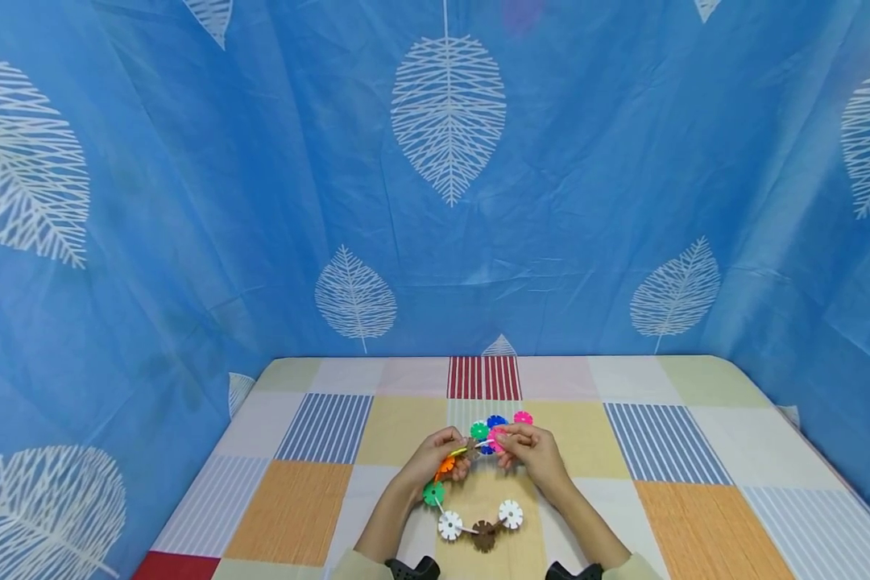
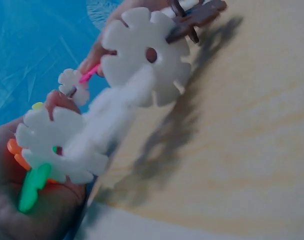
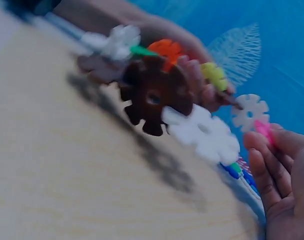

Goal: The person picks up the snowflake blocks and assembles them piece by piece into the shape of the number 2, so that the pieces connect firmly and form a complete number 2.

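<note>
A chain of notched plastic snowflake discs (image 1: 449, 525), in white, brown, green, orange and yellow, curves down from my left hand (image 1: 435, 455). That hand grips its upper part, near the orange disc (image 3: 167, 49) and yellow disc (image 3: 213, 76). Between finger and thumb, my right hand (image 1: 535, 453) pinches a pink snowflake disc (image 3: 264, 132). A white disc (image 3: 250, 112) sits between the pink one and the brown piece at my left fingertips. The chain's lower end has a brown disc (image 1: 484, 536) and a white disc (image 1: 511, 514). Fingers partly hide the joints.
Just beyond my hands lie a green disc (image 1: 479, 431), a blue disc (image 1: 496, 420) and another pink disc (image 1: 524, 417). A patchwork cloth (image 1: 290, 511) covers the table. Blue leaf-patterned curtains (image 1: 551, 242) stand at its back and sides.
</note>
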